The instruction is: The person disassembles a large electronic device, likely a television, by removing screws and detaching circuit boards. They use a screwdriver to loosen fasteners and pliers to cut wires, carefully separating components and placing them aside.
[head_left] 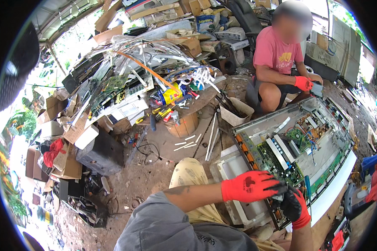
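Both my hands wear red gloves with dark palms and meet over the near edge of an opened flat-screen TV chassis (333, 157). My left hand (251, 187) reaches across from the left, its fingers closed toward the other hand. Curled fingers on my right hand (296, 207) come up against the left fingertips. A small greyish piece seems to be between them, but I cannot make out what it is. Beside the right hand, a screwdriver (308, 184) with a teal handle rests at the chassis edge. Green circuit boards (269, 157) and wires show inside the chassis.
Across the chassis squats a person (278, 54) in a pink shirt, a red-gloved hand (303, 83) on a grey part. A round table (155, 140) bears scrap and tools. Near it stand a woven basket (234, 118) and a black speaker box (100, 152).
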Demonstrator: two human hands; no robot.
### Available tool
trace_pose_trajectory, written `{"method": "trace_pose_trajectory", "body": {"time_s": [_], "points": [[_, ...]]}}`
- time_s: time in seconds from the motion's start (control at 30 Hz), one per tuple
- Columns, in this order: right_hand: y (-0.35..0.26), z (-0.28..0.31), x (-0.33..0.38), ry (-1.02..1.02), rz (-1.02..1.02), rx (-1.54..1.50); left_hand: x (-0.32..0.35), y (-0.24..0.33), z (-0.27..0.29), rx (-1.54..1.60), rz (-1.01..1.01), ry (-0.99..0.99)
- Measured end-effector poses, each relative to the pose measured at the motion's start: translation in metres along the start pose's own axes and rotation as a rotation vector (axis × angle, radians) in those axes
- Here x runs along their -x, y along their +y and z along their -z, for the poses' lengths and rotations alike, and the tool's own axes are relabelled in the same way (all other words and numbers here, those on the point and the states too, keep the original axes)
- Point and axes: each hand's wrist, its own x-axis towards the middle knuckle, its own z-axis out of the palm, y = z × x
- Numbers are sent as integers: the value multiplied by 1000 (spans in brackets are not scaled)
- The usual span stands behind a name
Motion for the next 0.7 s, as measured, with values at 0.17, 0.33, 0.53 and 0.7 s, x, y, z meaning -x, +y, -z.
{"method": "trace_pose_trajectory", "body": {"time_s": [0.17, 0.33, 0.53, 0.7], "points": [[-4, -5, 1, 191, -1, -15, 38, -19, 80, -207, 195, 191], [-1, 9, 10, 346, 64, 110, 129, -17, 194, -706, 783, 189], [10, 7, 10, 388, 41, 135, 294, -58, 278, -1041, 1357, -46], [7, 14, 0, 377, 45, 84, 368, -149, 303, -1159, 1344, -174]]}}
